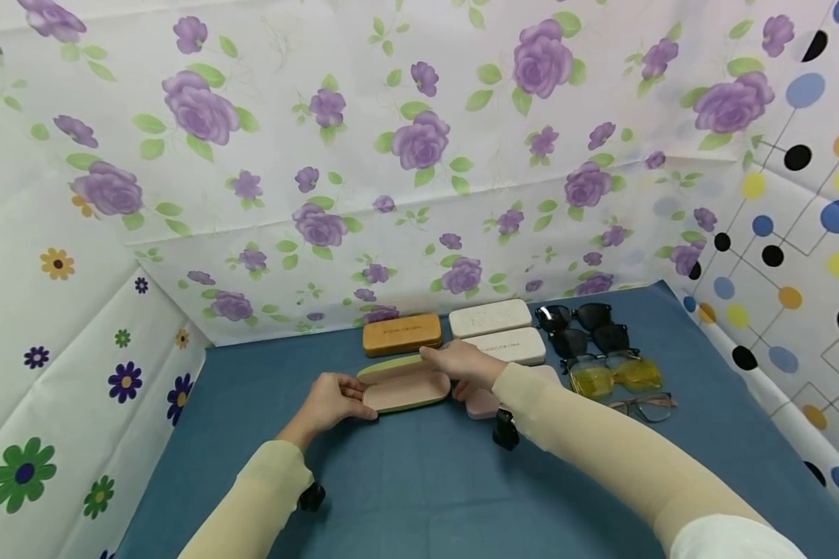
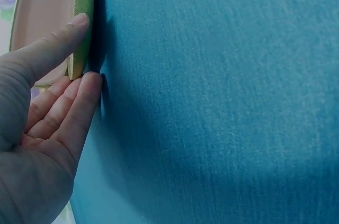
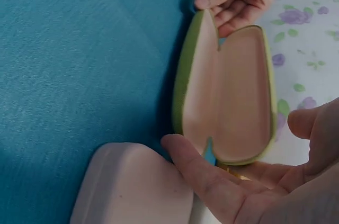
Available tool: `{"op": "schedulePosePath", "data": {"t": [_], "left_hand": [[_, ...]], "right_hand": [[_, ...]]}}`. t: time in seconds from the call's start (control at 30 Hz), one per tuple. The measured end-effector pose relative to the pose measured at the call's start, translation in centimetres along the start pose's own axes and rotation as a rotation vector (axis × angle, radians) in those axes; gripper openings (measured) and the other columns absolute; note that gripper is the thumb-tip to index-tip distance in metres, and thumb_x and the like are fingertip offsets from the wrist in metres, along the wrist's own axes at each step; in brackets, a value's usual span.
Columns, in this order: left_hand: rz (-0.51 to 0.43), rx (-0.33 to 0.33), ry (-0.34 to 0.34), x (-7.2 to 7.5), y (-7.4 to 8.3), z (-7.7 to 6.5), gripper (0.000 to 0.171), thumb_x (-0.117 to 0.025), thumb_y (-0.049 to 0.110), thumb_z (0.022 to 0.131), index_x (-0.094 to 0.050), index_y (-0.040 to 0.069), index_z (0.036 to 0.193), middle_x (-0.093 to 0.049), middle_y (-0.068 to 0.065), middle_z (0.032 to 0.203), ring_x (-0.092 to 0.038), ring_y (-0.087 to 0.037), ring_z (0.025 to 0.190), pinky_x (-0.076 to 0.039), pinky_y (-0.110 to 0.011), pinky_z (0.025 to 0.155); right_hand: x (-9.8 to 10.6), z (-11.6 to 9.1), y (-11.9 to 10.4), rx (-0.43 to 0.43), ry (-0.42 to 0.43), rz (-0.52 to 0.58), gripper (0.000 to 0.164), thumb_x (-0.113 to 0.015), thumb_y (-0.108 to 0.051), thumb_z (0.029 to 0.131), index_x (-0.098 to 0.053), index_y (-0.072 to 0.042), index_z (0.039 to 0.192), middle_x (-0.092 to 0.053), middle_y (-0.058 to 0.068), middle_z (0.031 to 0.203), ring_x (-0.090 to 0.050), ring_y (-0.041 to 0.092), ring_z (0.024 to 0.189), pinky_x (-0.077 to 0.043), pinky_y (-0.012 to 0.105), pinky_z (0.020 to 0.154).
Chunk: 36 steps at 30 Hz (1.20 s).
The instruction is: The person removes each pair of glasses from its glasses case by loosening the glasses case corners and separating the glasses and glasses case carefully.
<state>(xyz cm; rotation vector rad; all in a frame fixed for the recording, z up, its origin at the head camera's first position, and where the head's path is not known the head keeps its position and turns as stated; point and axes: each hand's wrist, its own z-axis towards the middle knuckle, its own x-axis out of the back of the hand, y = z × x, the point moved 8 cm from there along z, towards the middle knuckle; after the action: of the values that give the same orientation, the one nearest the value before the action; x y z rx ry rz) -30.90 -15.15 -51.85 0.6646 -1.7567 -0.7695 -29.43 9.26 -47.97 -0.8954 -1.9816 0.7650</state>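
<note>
An opened green glasses case [image 1: 405, 394] with a pinkish lining lies on the blue cloth, its lid raised toward the wall. My left hand [image 1: 332, 404] holds its left end. In the left wrist view, the left thumb [image 2: 55, 44] presses the green front side while the fingertips lie at the end. My right hand [image 1: 470, 363] is at the case's right end. Seen from the right wrist, one extended finger [image 3: 196, 173] reaches the case's near corner; the thumb stands apart from the lid. Contact of the other right fingers, partly behind the case [image 3: 243, 91], is hidden.
A pale pink case [image 1: 482, 405] lies under the right forearm. Behind are an orange case [image 1: 402, 335] and two whitish cases [image 1: 489, 317]. To the right are sunglasses [image 1: 590, 340], yellow-lensed glasses [image 1: 615, 376] and clear glasses [image 1: 650, 407]. Patterned sheets wall the cloth.
</note>
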Motion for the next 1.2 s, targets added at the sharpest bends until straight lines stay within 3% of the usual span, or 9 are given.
{"op": "schedulePosePath", "data": {"t": [0.17, 0.27, 0.4, 0.5, 0.63, 0.9, 1.2], "left_hand": [[-0.024, 0.019, -0.015, 0.0, -0.2, 0.0, 0.057, -0.091, 0.026, 0.056, -0.069, 0.01, 0.105, -0.07, -0.004, 0.095, -0.065, -0.014, 0.083, -0.055, -0.034, 0.072], [-0.135, 0.061, -0.04, -0.2, -0.4, 0.1, 0.069, -0.087, 0.032, 0.062, -0.059, 0.011, 0.122, -0.067, -0.01, 0.107, -0.067, -0.018, 0.088, -0.056, -0.036, 0.074], [-0.298, 0.126, -0.064, -0.5, -0.2, 0.3, 0.082, -0.076, 0.049, 0.072, -0.041, 0.018, 0.139, -0.054, -0.016, 0.13, -0.062, -0.029, 0.108, -0.056, -0.041, 0.077], [-0.331, 0.148, -0.057, -0.5, 0.1, 0.8, 0.081, -0.064, 0.064, 0.075, -0.04, 0.023, 0.14, -0.046, -0.014, 0.138, -0.053, -0.035, 0.12, -0.056, -0.043, 0.078], [-0.33, 0.173, -0.032, -0.4, 0.3, 1.2, 0.079, -0.054, 0.073, 0.075, -0.044, 0.025, 0.137, -0.043, -0.01, 0.141, -0.05, -0.035, 0.122, -0.055, -0.044, 0.08], [-0.303, 0.182, -0.046, -0.7, 0.5, 1.3, 0.064, -0.054, 0.055, 0.088, -0.05, 0.012, 0.134, -0.047, -0.013, 0.137, -0.053, -0.033, 0.117, -0.056, -0.041, 0.079], [-0.323, 0.174, -0.05, -0.7, 0.5, 1.5, 0.052, -0.056, 0.048, 0.09, -0.056, 0.013, 0.128, -0.052, -0.012, 0.131, -0.053, -0.032, 0.117, -0.056, -0.04, 0.078]], "right_hand": [[-0.5, 0.4, 0.2, -0.005, 0.022, 0.001, 0.061, -0.047, -0.053, 0.093, -0.046, -0.01, 0.137, -0.056, 0.014, 0.125, -0.065, 0.037, 0.084, -0.056, 0.045, 0.07], [-0.5, 0.4, 0.3, -0.006, 0.024, 0.015, 0.06, -0.048, -0.049, 0.094, -0.043, -0.01, 0.14, -0.055, 0.014, 0.126, -0.065, 0.036, 0.088, -0.056, 0.045, 0.07], [-0.8, 0.2, 0.1, 0.0, -0.003, 0.042, 0.055, -0.047, -0.043, 0.096, -0.042, -0.01, 0.14, -0.052, 0.014, 0.13, -0.06, 0.035, 0.105, -0.055, 0.046, 0.074], [-1.2, 0.2, -0.2, 0.006, -0.033, 0.069, 0.051, -0.046, -0.039, 0.098, -0.043, -0.01, 0.14, -0.049, 0.014, 0.135, -0.054, 0.035, 0.116, -0.053, 0.049, 0.079], [-1.5, 0.3, -0.4, 0.008, -0.049, 0.106, 0.052, -0.046, -0.04, 0.097, -0.041, -0.011, 0.141, -0.042, 0.014, 0.142, -0.049, 0.035, 0.122, -0.052, 0.05, 0.082], [-1.6, 0.5, -0.5, 0.016, 0.012, 0.073, 0.056, -0.043, -0.049, 0.097, -0.043, -0.012, 0.139, -0.046, 0.011, 0.139, -0.053, 0.032, 0.117, -0.052, 0.049, 0.08], [-1.5, 1.2, -0.6, 0.041, 0.008, 0.055, 0.05, -0.046, -0.039, 0.098, -0.045, -0.006, 0.135, -0.049, 0.015, 0.134, -0.054, 0.034, 0.113, -0.052, 0.051, 0.082]]}}
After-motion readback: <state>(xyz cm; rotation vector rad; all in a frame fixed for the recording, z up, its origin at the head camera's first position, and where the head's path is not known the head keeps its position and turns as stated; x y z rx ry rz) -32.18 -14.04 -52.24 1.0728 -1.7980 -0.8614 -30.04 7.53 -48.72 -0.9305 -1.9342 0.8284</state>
